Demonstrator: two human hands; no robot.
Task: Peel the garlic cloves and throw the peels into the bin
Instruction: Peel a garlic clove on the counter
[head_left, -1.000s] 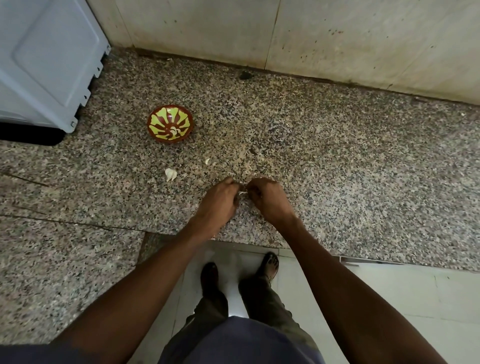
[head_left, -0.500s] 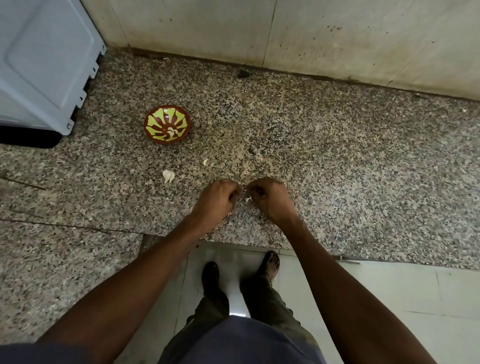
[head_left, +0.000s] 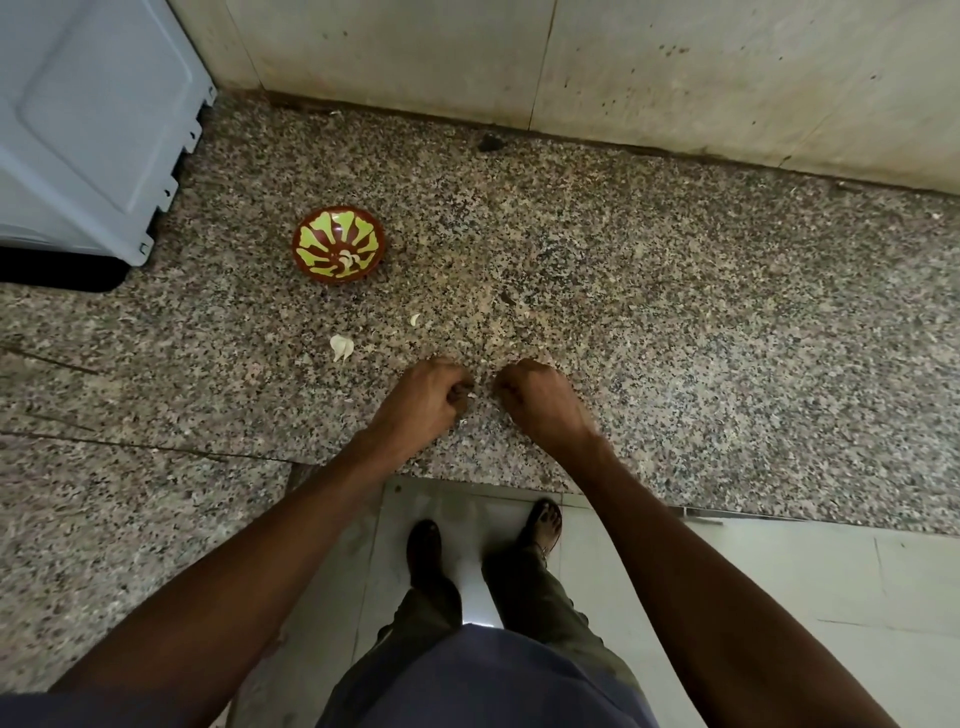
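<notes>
**Hands apart over the counter, a pale bit at the left fingertips**

Both hands are over the near part of the speckled counter (head_left: 675, 322), knuckles up, a small gap between them. The left hand (head_left: 421, 402) has its fingers curled under, and a small pale bit, seemingly a clove (head_left: 470, 395) or its skin, shows at the fingertips on the side that faces the other hand; the fingers appear to pinch it, though most of it is hidden. The right hand (head_left: 537, 400) is curled too, fingers tucked down toward the stone; whether it holds anything I cannot tell, since the back of the hand hides the fingertips.

A small pale scrap (head_left: 462, 422) lies on the counter just below the gap between the hands. Up and to the left of the left hand lies a larger peel (head_left: 341, 347), and a smaller pale piece (head_left: 415, 319) sits between it and the middle of the counter. Further back on the left stands a brown bowl (head_left: 338, 244) with a yellow-green petal pattern, something pale inside it. A pale blue-grey appliance (head_left: 88, 119) fills the far left corner, against the wall (head_left: 675, 67)
</notes>
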